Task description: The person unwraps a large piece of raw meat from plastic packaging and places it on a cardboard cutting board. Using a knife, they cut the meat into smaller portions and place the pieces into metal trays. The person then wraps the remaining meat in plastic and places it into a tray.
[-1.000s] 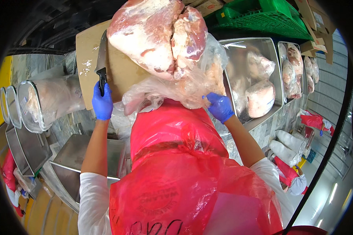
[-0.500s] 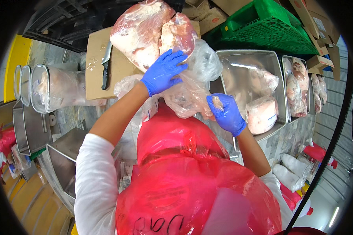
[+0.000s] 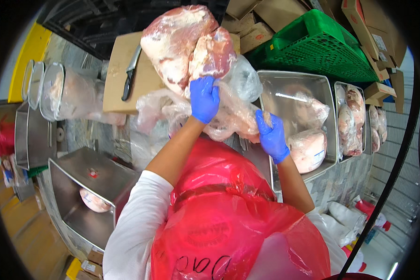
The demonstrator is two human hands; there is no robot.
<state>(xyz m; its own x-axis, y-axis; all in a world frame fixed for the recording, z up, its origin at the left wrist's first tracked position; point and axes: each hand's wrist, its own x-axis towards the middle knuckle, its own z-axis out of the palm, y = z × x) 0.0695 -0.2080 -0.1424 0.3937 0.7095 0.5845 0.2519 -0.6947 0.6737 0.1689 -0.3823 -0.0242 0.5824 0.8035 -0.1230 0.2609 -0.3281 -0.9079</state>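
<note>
A large cut of raw meat [image 3: 175, 44], pink with pale fat, rests on the tan cutting board [image 3: 113, 95]. Crumpled clear plastic bag [image 3: 231, 105] stretches from the meat's near end toward me. My left hand [image 3: 204, 100], in a blue glove, is closed on the bag right against the meat's lower edge. At the bag's other end my right hand [image 3: 272, 136], also blue-gloved, grips a bunched part of it. A knife [image 3: 129, 74] with a black handle lies on the board left of the meat. The bag hides part of the board's near edge.
Steel tubs [image 3: 329, 121] with bagged meat stand to the right. A green plastic crate [image 3: 319, 46] and cardboard boxes [image 3: 256, 37] are behind. At left sit clear bags of meat [image 3: 74, 95] and a steel bin [image 3: 74, 205] holding one wrapped piece.
My left hand has gone from lying spread on the meat to closing on the bag at its near edge. My right hand keeps its grip on the bag.
</note>
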